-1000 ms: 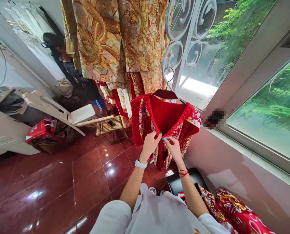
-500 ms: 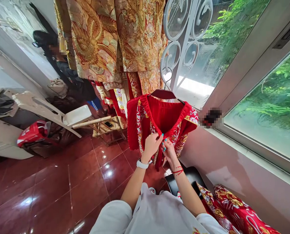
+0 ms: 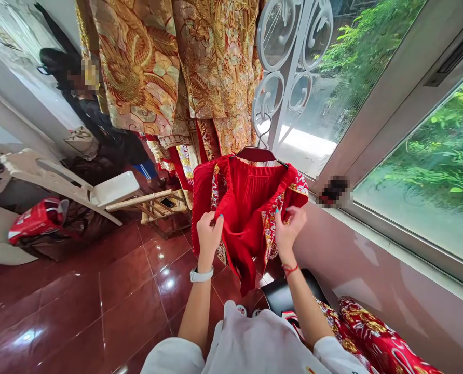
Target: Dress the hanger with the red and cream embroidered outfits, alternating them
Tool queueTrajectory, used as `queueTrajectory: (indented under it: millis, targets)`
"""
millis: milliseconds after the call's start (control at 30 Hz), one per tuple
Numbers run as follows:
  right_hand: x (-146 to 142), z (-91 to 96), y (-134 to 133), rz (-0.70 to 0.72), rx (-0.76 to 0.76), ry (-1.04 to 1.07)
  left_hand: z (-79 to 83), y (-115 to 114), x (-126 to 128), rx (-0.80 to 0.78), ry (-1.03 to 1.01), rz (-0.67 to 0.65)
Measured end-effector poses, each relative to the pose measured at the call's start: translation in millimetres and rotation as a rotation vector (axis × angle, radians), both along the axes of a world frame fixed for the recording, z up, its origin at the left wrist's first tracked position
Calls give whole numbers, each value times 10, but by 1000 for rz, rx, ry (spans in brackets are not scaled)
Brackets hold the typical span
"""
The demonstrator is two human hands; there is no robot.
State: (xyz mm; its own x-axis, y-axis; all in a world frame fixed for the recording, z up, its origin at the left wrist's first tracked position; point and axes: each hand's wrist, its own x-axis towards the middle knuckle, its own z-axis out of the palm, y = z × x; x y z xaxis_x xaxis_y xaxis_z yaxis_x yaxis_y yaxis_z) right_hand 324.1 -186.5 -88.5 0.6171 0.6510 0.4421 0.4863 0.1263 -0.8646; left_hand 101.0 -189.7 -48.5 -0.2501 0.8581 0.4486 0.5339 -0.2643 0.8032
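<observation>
In front of me hangs a red velvet jacket [image 3: 241,208] with gold and silver embroidery, on a dark hanger [image 3: 257,154] with a wire hook. Its front is parted, showing the red inside. My left hand [image 3: 209,234], with a white watch above it, is closed on the jacket's left front edge, thumb along the cloth. My right hand [image 3: 289,228], with a red string bracelet at the wrist, pinches the right front edge beside the embroidered band. The fingers of both hands are partly hidden behind the fabric.
Gold embroidered garments [image 3: 146,67] hang behind the jacket. A white scrolled metal frame [image 3: 282,78] stands by the window. At left are a bamboo stool [image 3: 165,205], a white chair [image 3: 117,188] and another person [image 3: 110,130]. A black seat [image 3: 274,296] and red embroidered clothing [image 3: 371,332] lie low right.
My hands were together at the front of the neckline. They have moved apart to either side, drawing the jacket's front edges open. The view has shifted slightly.
</observation>
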Motion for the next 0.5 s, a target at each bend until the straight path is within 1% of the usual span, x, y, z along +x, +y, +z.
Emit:
queueTrajectory:
  millis: [33,67,100,133,167,233,300,333,400,467,500]
  targets:
    - [61,208,168,1,18,-153,23,64,68,21,57,-23]
    - [114,385,344,32,3,-287,49,148,165,46,110,-25]
    - [160,523,517,64,-24,-389,77,252,283,71,157,-6]
    - [202,618,677,77,-54,-455,106,373,413,94,200,22]
    - [244,671,816,77,-83,-493,134,508,542,113,240,49]
    - [336,684,1012,53,-122,-513,177,782,746,133,313,91]
    - [456,642,1094,34,-125,-502,196,1003,812,131,365,119]
    - [531,624,1102,33,-108,-495,197,1075,781,121,385,137]
    - [713,618,1082,40,-37,-470,195,1129,604,76,431,192]
    - [941,655,1055,92,22,-425,212,1089,329,32,486,246]
    - [1067,682,1049,141,21,-382,237,1053,183,27,512,261]
